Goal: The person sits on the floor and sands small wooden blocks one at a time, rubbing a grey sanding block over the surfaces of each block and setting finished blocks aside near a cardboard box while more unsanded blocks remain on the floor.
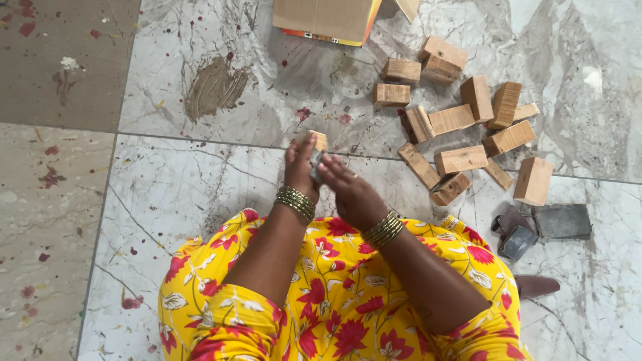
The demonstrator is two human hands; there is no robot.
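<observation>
While left hand pinches a small wooden block, right hand presses grey sandpaper against it; open cardboard box at floor's far edge, contents unseen.

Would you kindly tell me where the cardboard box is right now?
In the head view, the cardboard box lies on the marble floor at the top edge, beyond both hands and left of the pile of wooden blocks.

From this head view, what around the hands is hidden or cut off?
- Wooden block: mostly hidden behind the left hand.
- Grey piece between the hands: covered by the right hand; kind unclear.
- Cardboard box: cut off by the top edge.
</observation>
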